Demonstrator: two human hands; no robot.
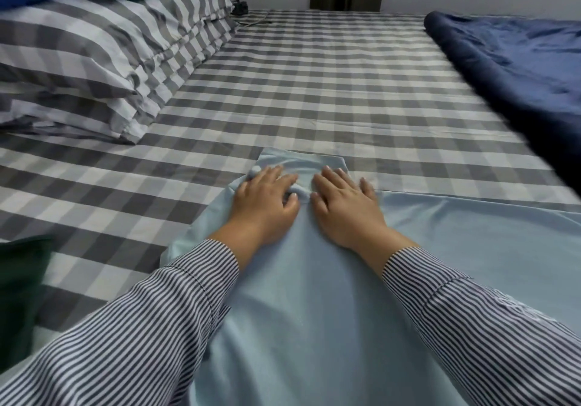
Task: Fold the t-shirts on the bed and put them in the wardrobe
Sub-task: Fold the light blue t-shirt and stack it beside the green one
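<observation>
Both hands flat on a light blue t-shirt (314,295) spread on the bed (314,91).

The left hand (267,202) lies palm down on the cloth, its fingers bent a little into a small bunch of fabric near the shirt's far end; whether it truly pinches that bunch cannot be told. The right hand (342,202) rests just beside it, fingers straight and spread, pressing the shirt down. Both sleeves are striped. The shirt lies on the checked sheet, near the bed's close edge. Checked pillows (94,69) sit far left, a navy blanket (518,69) far right, and a dark green cloth (22,292) at the left edge.
</observation>
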